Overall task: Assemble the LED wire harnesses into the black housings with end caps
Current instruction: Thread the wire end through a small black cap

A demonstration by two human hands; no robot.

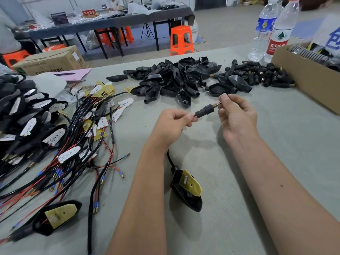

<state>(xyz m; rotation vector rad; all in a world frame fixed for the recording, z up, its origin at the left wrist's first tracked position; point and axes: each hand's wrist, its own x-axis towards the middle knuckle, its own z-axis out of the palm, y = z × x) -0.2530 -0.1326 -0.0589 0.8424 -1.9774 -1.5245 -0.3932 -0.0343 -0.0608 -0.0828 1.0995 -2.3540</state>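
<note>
My left hand [173, 120] pinches the thin red wire [193, 115]; my right hand [237, 116] pinches its brass-tipped far end. Between them, above the grey ribbed mat [257, 181], hangs one smooth black cylindrical end cap [204, 111], threaded on the wire. One pointed black housing [187, 197] lies near my forearms, a yellow LED board [191, 183] tilted in it. Beyond — a heap of empty housings [174, 80] and a cardboard box [303, 80] of dark ribbed parts. Two clear plastic bottles [272, 28] stand beside it.
</note>
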